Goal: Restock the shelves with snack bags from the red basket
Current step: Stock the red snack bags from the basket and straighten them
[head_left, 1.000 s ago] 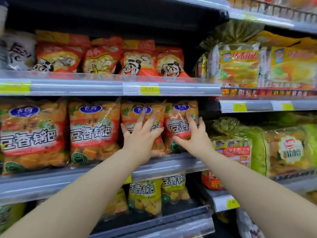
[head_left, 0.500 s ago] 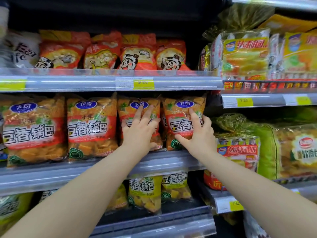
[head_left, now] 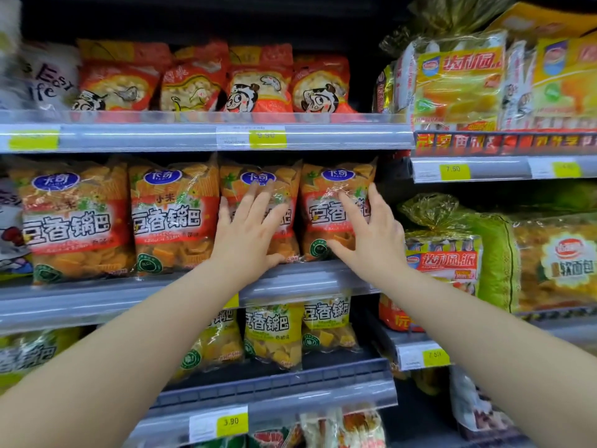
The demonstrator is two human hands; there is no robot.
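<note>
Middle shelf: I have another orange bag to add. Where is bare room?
Crowded: four orange bags stand edge to edge, left hand and right hand on the right two. Bare: only the narrow dark gap between the last bag and the green bread bag.

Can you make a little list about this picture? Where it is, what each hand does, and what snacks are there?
Place: a shop, price tags on shelf edges
Left hand: flat, fingers spread, on the third orange snack bag
Right hand: fingers spread, touching the fourth orange snack bag
Middle shelf: four orange snack bags in a row
Shelf above: red snack bags with cartoon faces
Shelf below: yellow snack bags
Red basket: not in view
</note>
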